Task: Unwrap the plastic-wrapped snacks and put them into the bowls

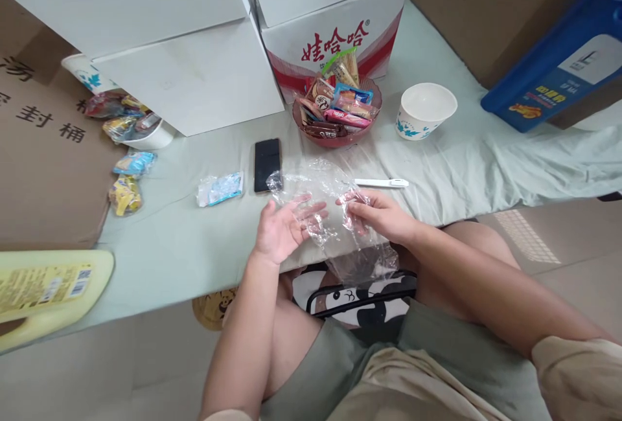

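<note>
A clear, crinkled plastic bag (335,214) hangs between my two hands over the front edge of the table. My left hand (279,230) has its fingers spread and partly inside the bag's film. My right hand (381,217) pinches the bag's other side with its fingers closed. A black phone (267,163) lies face up just behind my left hand. A white pen (381,182) lies behind my right hand. A small clear packet with blue print (219,188) sits to the left of the phone.
A red bowl (340,139) full of wrapped snacks stands behind the phone, with an empty white paper bowl (425,110) to its right. White boxes (194,78) and cardboard line the back. Loose snack packets (126,194) lie at the left. A yellow bottle (48,291) lies at the near left.
</note>
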The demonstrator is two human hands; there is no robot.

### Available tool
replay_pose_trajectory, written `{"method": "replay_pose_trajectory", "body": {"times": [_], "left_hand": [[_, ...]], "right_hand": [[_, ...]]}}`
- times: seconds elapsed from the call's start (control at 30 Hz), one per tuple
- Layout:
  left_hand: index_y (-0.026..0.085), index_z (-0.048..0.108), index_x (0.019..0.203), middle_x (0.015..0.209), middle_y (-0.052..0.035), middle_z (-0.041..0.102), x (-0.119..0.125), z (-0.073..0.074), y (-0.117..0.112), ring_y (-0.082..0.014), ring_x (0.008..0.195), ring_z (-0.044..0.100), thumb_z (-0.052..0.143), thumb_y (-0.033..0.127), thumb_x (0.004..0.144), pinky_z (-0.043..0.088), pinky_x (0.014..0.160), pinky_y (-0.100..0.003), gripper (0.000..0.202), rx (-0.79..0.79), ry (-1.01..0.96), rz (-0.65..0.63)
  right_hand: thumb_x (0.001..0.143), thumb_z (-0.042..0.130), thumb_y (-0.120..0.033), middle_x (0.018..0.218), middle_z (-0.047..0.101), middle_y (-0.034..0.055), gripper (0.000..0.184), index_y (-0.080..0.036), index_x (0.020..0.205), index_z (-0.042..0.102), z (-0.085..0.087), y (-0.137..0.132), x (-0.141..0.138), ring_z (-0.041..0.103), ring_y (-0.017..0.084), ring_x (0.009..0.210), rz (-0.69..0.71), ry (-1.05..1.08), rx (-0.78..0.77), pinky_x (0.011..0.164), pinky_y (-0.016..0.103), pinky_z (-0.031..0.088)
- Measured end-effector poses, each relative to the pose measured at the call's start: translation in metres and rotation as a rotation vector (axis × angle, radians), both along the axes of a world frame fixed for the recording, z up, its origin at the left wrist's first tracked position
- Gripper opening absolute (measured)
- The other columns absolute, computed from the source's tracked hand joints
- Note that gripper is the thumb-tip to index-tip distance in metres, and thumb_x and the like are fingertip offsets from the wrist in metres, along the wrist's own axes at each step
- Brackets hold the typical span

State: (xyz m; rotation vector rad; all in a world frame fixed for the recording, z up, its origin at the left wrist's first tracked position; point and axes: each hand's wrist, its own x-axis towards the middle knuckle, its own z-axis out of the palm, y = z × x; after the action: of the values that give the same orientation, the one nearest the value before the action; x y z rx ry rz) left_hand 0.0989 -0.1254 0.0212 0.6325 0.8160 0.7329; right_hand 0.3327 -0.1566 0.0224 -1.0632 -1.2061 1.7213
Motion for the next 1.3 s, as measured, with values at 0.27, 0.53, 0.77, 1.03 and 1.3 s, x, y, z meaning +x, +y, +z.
{"method": "replay_pose_trajectory", "body": {"times": [0.27, 0.53, 0.77, 1.03, 1.3], "left_hand": [[0.016, 0.064, 0.093, 0.081, -0.0066, 0.076, 0.01, -0.005, 0.002, -0.0113, 0.049, 0.063, 0.079, 0.037, 0.069, 0.032, 0.036, -0.017, 0.036, 0.107, 0.363, 0.042], [0.017, 0.068, 0.09, 0.067, -0.0028, 0.073, 0.0, -0.004, -0.003, -0.0058, 0.033, 0.045, 0.075, 0.044, 0.074, 0.029, 0.033, -0.019, 0.033, 0.276, 0.452, -0.12], [0.019, 0.076, 0.085, 0.068, -0.0046, 0.074, -0.011, 0.002, -0.015, -0.004, 0.032, 0.036, 0.073, 0.047, 0.077, 0.024, 0.033, -0.02, 0.029, 0.413, 0.339, -0.245], [0.021, 0.076, 0.094, 0.073, -0.0049, 0.075, -0.009, 0.002, -0.011, -0.0062, 0.039, 0.041, 0.072, 0.047, 0.08, 0.032, 0.039, -0.021, 0.03, 0.399, 0.305, -0.341], [0.02, 0.071, 0.099, 0.109, -0.0085, 0.076, 0.001, -0.004, -0.009, -0.0212, 0.094, 0.072, 0.081, 0.035, 0.072, 0.057, 0.083, -0.033, 0.033, 0.395, 0.329, -0.26]], "right_hand": [[0.096, 0.051, -0.049, 0.07, 0.07, 0.0022, 0.039, -0.017, 0.111, 0.065, -0.003, -0.002, -0.002, 0.065, 0.013, 0.056, 0.119, -0.089, -0.167, 0.052, 0.023, 0.048], [0.089, 0.064, -0.039, 0.071, 0.069, -0.0016, 0.031, -0.018, 0.112, 0.062, -0.001, -0.004, -0.004, 0.059, 0.01, 0.052, 0.306, -0.127, -0.181, 0.052, 0.022, 0.048], [0.081, 0.074, -0.054, 0.092, 0.073, 0.004, 0.041, -0.016, 0.096, 0.067, -0.003, -0.007, -0.003, 0.07, 0.015, 0.084, 0.373, 0.02, -0.218, 0.078, 0.028, 0.056], [0.082, 0.073, -0.053, 0.068, 0.065, -0.0028, 0.042, -0.017, 0.101, 0.063, -0.001, -0.007, -0.007, 0.064, 0.012, 0.06, 0.354, 0.04, -0.209, 0.062, 0.026, 0.054], [0.093, 0.051, -0.043, 0.069, 0.058, -0.0035, 0.037, -0.025, 0.125, 0.055, 0.003, -0.008, -0.005, 0.059, 0.014, 0.06, 0.122, -0.101, -0.028, 0.061, 0.03, 0.053]]}}
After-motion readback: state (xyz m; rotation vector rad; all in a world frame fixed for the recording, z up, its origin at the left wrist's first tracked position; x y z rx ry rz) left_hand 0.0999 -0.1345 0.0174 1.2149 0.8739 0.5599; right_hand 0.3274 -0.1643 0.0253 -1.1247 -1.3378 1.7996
